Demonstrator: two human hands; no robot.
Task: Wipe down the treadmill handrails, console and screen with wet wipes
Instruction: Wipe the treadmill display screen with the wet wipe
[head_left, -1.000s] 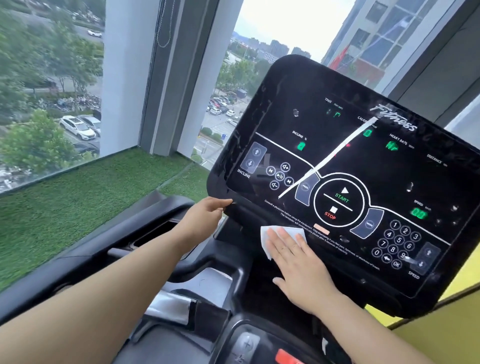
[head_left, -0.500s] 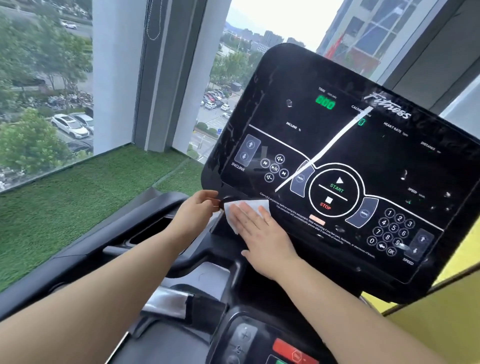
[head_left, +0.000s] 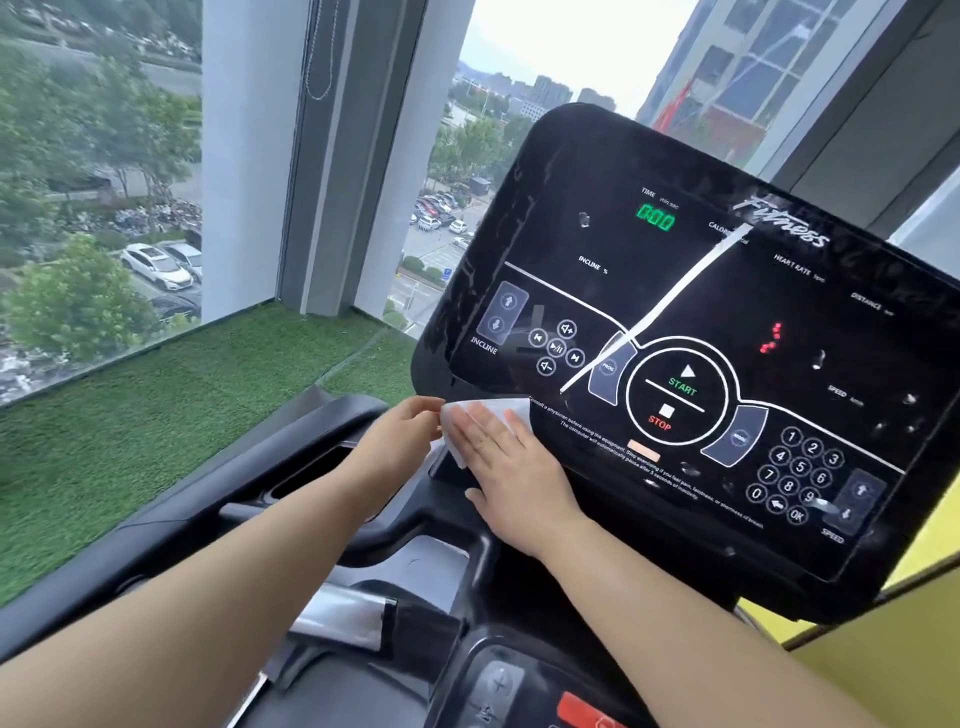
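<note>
The wet wipe lies spread flat against the lower-left corner of the console, just under the incline buttons and left of the START/STOP ring. Part of it hangs off the panel's bottom edge. The right grip presses it there with straight, spread fingers and a flat palm, so it is open and pushing, not clutching. The left grip sits at the same corner with its fingers curled, their tips touching the wipe's left edge. I cannot tell whether it pinches the wipe or only steadies the console rim. By my reading the job is in its console step, with the wipe working along the bottom band of the panel. The glossy border at the upper left shows pale streaks, but these could be moisture or window reflections, so they prove nothing about what is finished. The screen above, with its green time readout, the number keypad at the right and the speed buttons beside it look likely yet to be covered. The left handrail and the curved centre bar show no sign of wiping either way. I would count them as still to do.
</note>
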